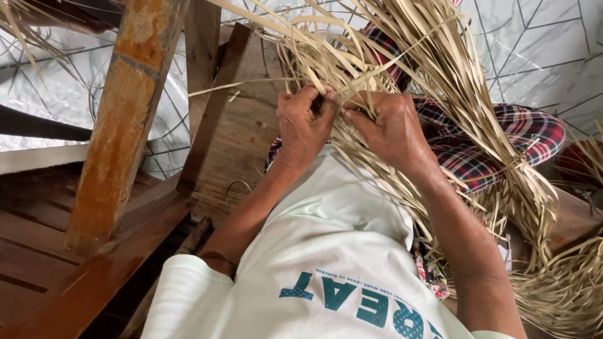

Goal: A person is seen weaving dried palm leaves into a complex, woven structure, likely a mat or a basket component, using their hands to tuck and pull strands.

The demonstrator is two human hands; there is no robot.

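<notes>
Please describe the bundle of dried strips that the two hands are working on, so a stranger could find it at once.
Start at the white shirt. Above it, the left hand and right hand pinch the pale dried leaf strips lying over the plaid cloth. Unlike the loose strips at lower right, these fan out from the fingers.

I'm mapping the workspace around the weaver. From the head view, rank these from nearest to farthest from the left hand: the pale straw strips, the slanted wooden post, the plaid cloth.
1. Pale straw strips: pinched in the left hand.
2. Plaid cloth: to the right, past the right hand.
3. Slanted wooden post: far left.
</notes>
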